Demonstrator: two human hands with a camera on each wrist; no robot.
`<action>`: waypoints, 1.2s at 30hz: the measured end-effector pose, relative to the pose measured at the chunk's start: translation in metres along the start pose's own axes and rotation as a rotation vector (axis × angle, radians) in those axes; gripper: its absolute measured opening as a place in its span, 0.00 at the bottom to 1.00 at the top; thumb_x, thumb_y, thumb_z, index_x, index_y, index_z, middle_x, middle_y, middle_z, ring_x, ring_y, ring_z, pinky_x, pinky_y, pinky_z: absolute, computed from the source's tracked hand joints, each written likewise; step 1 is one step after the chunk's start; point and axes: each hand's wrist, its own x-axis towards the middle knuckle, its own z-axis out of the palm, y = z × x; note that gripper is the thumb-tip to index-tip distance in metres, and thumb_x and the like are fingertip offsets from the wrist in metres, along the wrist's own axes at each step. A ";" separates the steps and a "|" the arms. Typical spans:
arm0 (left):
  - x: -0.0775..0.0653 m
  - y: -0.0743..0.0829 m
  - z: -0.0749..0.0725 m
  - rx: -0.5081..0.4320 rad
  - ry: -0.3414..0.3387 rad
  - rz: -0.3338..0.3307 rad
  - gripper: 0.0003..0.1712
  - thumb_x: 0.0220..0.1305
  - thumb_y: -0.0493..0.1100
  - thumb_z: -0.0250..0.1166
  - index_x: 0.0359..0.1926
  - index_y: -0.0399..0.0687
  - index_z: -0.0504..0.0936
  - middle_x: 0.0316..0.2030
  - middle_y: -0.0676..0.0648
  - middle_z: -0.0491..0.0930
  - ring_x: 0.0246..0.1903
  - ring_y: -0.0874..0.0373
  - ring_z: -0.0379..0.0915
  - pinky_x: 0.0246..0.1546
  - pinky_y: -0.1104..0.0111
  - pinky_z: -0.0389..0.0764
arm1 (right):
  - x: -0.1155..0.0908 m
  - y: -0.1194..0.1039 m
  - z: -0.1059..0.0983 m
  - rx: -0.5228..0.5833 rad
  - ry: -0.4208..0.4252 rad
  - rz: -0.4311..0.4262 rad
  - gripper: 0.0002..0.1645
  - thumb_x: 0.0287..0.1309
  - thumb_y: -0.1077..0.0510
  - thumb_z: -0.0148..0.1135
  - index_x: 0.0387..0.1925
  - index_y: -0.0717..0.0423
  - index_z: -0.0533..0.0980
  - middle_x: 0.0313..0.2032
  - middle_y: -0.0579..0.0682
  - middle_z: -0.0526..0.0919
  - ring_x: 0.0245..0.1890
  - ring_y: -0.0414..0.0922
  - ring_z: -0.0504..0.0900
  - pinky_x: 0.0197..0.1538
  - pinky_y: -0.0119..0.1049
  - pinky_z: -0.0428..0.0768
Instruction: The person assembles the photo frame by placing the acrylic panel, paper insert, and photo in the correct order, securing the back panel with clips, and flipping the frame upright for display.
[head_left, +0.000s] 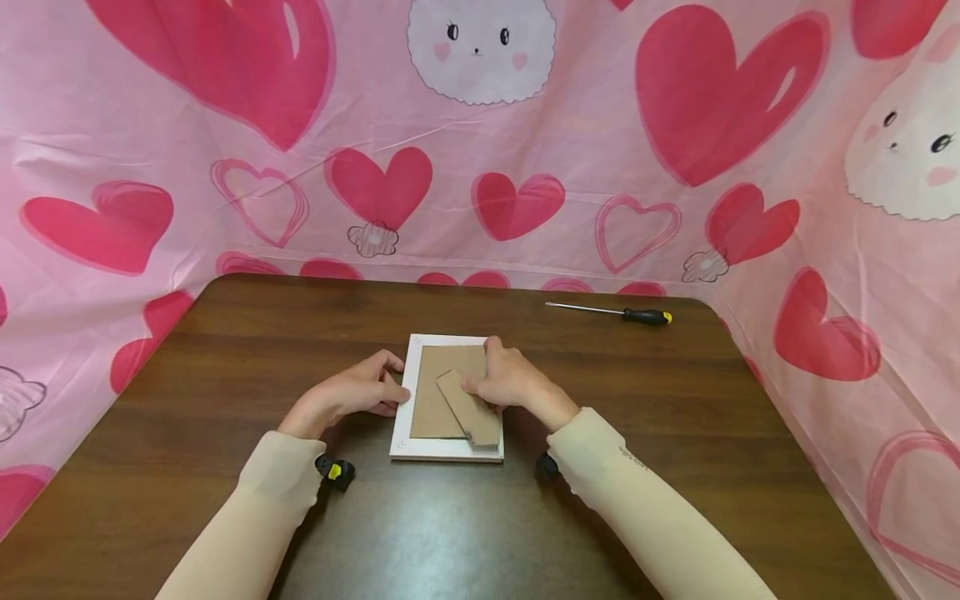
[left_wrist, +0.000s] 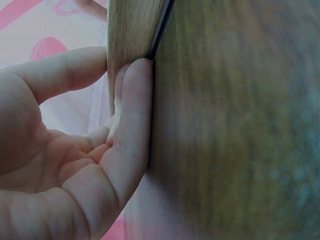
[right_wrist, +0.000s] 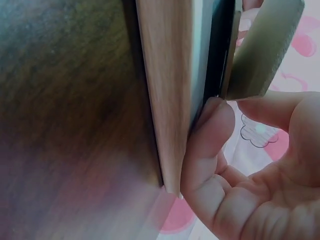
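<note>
A white-backed picture frame (head_left: 450, 450) lies face down on the table, its wood-toned side edge (left_wrist: 132, 35) showing in the left wrist view. Set in it is a brown backing board (head_left: 435, 408) with a slanting easel stand (head_left: 471, 408). My left hand (head_left: 363, 387) holds the frame's left side, thumb on top and fingers along the edge. With my right hand (head_left: 517, 379) I pinch the backing board at its right edge, thumb by the stand. In the right wrist view a dark gap shows between the frame (right_wrist: 167, 75) and the board (right_wrist: 231, 55).
A screwdriver (head_left: 645, 317) with a black and yellow handle lies at the back right of the brown wooden table (head_left: 187, 467). Pink cloth (head_left: 585, 150) printed with hearts hangs behind the table and along both sides.
</note>
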 end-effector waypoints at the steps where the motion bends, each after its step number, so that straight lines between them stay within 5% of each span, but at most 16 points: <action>1: 0.000 0.000 0.000 -0.001 0.002 -0.002 0.31 0.70 0.41 0.69 0.65 0.36 0.63 0.43 0.39 0.76 0.44 0.49 0.81 0.55 0.55 0.85 | 0.000 -0.001 0.000 -0.003 -0.005 0.004 0.44 0.69 0.50 0.70 0.71 0.72 0.59 0.43 0.64 0.80 0.20 0.45 0.84 0.28 0.38 0.86; 36: 0.000 0.001 -0.002 -0.003 -0.008 -0.006 0.32 0.71 0.41 0.68 0.66 0.37 0.63 0.43 0.38 0.76 0.44 0.49 0.81 0.57 0.54 0.85 | 0.004 0.003 0.002 -0.038 -0.019 0.020 0.43 0.67 0.52 0.69 0.72 0.66 0.59 0.33 0.58 0.82 0.20 0.44 0.83 0.28 0.36 0.83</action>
